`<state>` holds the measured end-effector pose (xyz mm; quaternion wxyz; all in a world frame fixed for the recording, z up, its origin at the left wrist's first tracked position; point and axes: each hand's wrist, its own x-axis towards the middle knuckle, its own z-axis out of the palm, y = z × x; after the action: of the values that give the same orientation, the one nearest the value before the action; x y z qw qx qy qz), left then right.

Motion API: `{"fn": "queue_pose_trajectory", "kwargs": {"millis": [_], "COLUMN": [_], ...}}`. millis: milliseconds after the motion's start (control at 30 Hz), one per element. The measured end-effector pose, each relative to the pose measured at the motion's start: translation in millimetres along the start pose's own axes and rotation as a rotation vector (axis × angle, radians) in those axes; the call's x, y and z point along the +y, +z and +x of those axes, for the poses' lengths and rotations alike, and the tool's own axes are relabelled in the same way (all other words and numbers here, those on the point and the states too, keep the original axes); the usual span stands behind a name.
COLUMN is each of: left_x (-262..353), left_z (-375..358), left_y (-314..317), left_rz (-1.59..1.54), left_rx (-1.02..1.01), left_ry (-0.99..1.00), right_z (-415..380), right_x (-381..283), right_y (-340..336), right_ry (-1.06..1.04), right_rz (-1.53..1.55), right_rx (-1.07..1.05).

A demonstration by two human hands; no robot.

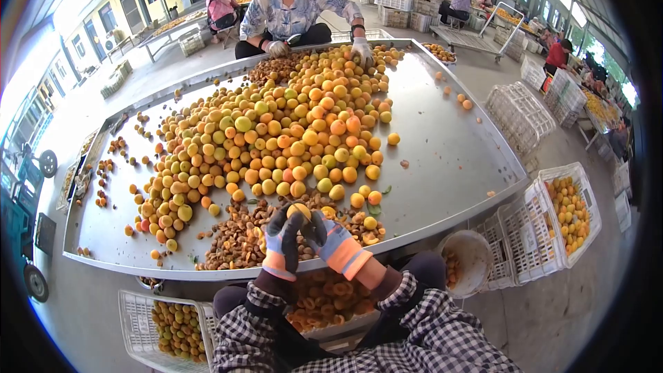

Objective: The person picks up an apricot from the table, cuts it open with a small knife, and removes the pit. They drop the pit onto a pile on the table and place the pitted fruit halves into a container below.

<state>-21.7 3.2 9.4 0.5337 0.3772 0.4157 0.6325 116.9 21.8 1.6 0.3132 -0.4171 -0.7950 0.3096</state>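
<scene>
My left hand and my right hand, in grey, orange and blue work gloves, meet at the near edge of a metal table. Between their fingertips they hold an apricot, partly covered by the gloves. Just beyond my hands lies a large heap of whole apricots. A mound of brown apricot pits sits to the left of my left hand. Opened apricot halves lie by my right hand. Below, between my knees, is a container of apricot halves.
Across the table a person in white gloves works at the heap. At the right stand a bucket and a white crate with apricots. Another crate is at lower left. Stacked crates and other people fill the background.
</scene>
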Motion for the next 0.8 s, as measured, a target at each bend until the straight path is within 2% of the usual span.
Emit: {"fn": "queue_pose_trajectory", "kwargs": {"millis": [33,67,133,233,333,400,433,500,567,633,667,700,733,767,800], "left_x": [-1,1,9,2,4,0,-1,4,1,-10,-12,-13,-11,-14,-13], "left_z": [-1,-2,-5,1,0,2,2,0,4,14,13,12,12,14,13], "left_y": [6,9,13,11,15,12,12,13,6,-11,-12,-10,-8,-9,-8], "left_rz": [-0.218,-0.220,-0.170,-0.054,-0.083,-0.121,-0.158,-0.114,-0.070,0.219,0.219,0.405,0.587,0.373,0.371], "left_rx": [0.011,0.010,0.036,0.005,-0.019,-0.037,-0.052,-0.021,0.010,-0.127,-0.127,-0.073,-0.017,-0.027,-0.024], "left_ry": [-0.094,-0.094,-0.221,-0.154,-0.147,-0.161,-0.173,-0.225,-0.273,-0.191,-0.194,0.034,0.268,0.129,0.132], "right_z": [1,2,2,2,3,1,1,0,-1,-2,-2,-1,-1,-2,-3], "right_x": [4,11,11,-2,-3,0,2,5,5,10,19,26,31,35,38], "right_y": [4,9,8,-10,-11,-5,-2,3,1,0,2,5,8,11,14], "right_ry": [0.000,0.041,0.084,0.154,0.175,0.041,0.042,-0.078,-0.050,-0.018,-0.063,-0.109,-0.108,-0.176,-0.245], "right_rz": [-0.001,-0.057,-0.110,-0.220,-0.191,-0.177,-0.178,0.011,-0.017,-0.045,-0.164,-0.284,-0.285,-0.270,-0.254], "right_rx": [0.001,-0.015,-0.031,-0.102,-0.011,0.088,0.087,0.148,0.074,-0.002,-0.106,-0.209,-0.208,-0.123,-0.041]}}
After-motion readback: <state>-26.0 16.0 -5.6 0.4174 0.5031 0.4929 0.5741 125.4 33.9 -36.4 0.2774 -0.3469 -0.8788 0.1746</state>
